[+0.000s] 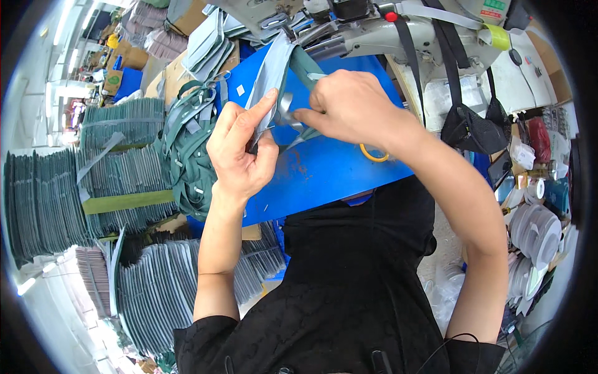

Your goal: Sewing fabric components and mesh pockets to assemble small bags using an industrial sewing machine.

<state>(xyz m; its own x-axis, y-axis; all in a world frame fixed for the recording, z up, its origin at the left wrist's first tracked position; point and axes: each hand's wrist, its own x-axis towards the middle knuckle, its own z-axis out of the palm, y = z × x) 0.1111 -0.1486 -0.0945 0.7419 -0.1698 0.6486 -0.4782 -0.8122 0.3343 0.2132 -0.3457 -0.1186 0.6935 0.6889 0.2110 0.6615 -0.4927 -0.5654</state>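
My left hand (243,149) is closed on a folded light grey fabric piece (269,71), with the thumb and index finger pressed along its edge. A dark green strap (303,65) runs from the top of that piece to my right hand (352,106). The right fingers are curled in a pinch where the strap meets them; their tips are partly hidden. Between the two hands shows a shiny metal part (285,107), too blurred to name. Both hands are above a blue work surface (311,181), just in front of a sewing machine (380,40).
Left of the surface lies a heap of green straps (190,149). Tall stacks of green and grey fabric pieces (43,202) stand farther left. A yellow ring (374,153) lies by my right forearm. A black mesh pouch (476,128) hangs at the right, near white reels (536,230).
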